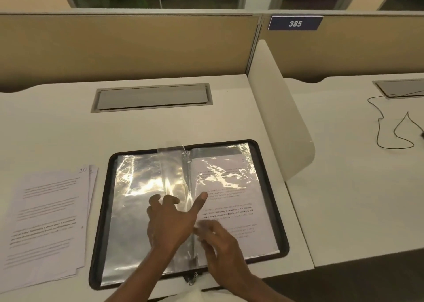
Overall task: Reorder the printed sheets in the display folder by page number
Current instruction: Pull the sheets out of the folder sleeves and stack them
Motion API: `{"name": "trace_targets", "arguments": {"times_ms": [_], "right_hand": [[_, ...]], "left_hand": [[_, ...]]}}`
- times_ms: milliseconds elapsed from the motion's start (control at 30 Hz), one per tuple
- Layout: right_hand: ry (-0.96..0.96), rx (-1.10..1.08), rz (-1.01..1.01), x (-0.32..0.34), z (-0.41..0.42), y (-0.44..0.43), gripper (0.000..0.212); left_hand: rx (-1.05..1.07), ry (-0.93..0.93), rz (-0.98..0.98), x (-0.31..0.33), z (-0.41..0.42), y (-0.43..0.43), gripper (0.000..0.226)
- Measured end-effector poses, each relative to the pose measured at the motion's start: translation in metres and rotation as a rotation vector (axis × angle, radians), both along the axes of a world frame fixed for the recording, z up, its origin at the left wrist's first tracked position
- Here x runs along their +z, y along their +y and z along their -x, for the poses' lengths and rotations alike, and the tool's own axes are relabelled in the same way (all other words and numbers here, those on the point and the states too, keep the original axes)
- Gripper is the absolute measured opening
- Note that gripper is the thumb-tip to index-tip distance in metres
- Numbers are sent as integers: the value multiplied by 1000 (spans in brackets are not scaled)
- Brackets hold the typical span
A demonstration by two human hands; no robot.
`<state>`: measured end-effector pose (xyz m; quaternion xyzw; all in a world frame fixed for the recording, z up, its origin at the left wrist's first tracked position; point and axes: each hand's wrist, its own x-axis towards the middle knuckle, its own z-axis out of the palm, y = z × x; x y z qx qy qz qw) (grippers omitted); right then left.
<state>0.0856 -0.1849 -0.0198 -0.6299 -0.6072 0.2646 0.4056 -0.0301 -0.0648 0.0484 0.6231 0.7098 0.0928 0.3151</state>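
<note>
The display folder (103, 214) is laid open near the front edge of the bench (57, 122), its black zipped border close to that edge. A narrow strip of bench is left between its right side and the white divider (280, 122); a wider stretch is left behind it, up to the closed cable hatch (151, 97). A stack of loose sheets (46, 221), the top one marked 10, is placed just beside the folder's left border.

A printed sheet (238, 210) is seen in the right-hand pocket, and a clear sleeve (174, 171) is raised at the spine. The left hand (169, 223) is spread flat over the sleeves by the spine, its thumb (202, 197) stretched toward the printed sheet, nothing grasped. The right hand (222, 244) is placed at that sheet's lower left; its fingers are blurred, so its grip cannot be told.
</note>
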Motion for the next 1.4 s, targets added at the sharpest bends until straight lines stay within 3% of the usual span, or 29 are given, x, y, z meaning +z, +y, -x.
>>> {"name": "trace_targets", "arguments": {"times_ms": [100, 233, 300, 367, 500, 600, 733, 900, 1133, 1267, 1400], "right_hand": [[1, 162, -113, 0, 6, 4, 51], [-1, 307, -206, -3, 7, 10, 64], [2, 375, -233, -1, 5, 13, 54], [-15, 400, -253, 3, 1, 15, 38], [6, 194, -129, 4, -24, 25, 31], [-50, -43, 8, -1, -64, 47, 25], [-214, -248, 131, -10, -132, 78, 40], [-320, -334, 299, -12, -186, 113, 60], [-600, -191, 377, -14, -206, 158, 75], [-748, -163, 317, -19, -202, 170, 62], [-657, -160, 196, -14, -195, 167, 29]], "left_hand": [[21, 77, 53, 3, 7, 10, 92], [-44, 150, 103, -11, 26, 16, 48], [-5, 163, 67, -16, 35, 12, 28], [37, 158, 50, -16, 47, 11, 26], [134, 229, 148, -3, 88, 28, 38], [322, 274, 108, 6, 113, 34, 27], [401, 416, 47, 12, 122, 33, 20], [251, 408, -139, 0, 85, 29, 38], [-155, 86, -195, -18, -20, 23, 22], [-383, 63, -196, -35, -53, 11, 28], [-389, 30, -163, -40, -62, 6, 26]]}}
